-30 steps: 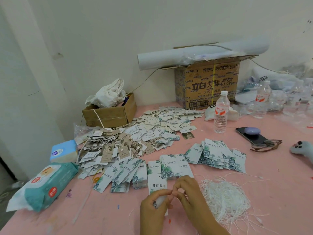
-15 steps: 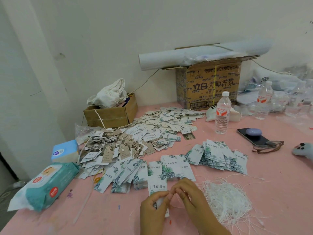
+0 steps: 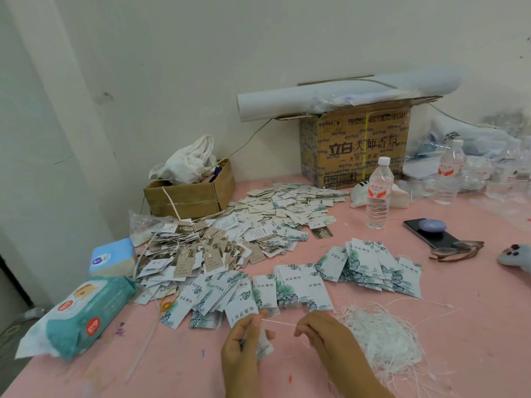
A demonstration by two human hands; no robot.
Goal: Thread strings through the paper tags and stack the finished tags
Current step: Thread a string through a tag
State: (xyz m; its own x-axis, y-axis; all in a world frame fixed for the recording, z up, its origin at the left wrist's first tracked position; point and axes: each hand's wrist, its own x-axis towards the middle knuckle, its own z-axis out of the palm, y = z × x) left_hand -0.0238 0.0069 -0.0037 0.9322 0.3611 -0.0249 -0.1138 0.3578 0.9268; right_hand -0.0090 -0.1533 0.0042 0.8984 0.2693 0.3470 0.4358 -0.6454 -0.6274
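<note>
Left hand [image 3: 244, 340] grips a tag [image 3: 265, 346], right hand [image 3: 323, 330] pinches its string [image 3: 278, 323] taut; seemingly strung heap [image 3: 201, 251] at eleven o'clock, many bare tags [image 3: 373, 268] waiting at one.

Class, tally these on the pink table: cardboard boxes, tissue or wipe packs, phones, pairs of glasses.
Cardboard boxes: 2 (small box, large box)
Tissue or wipe packs: 2 (blue pack, teal pack)
Phones: 1
Pairs of glasses: 1
Total: 6
</note>
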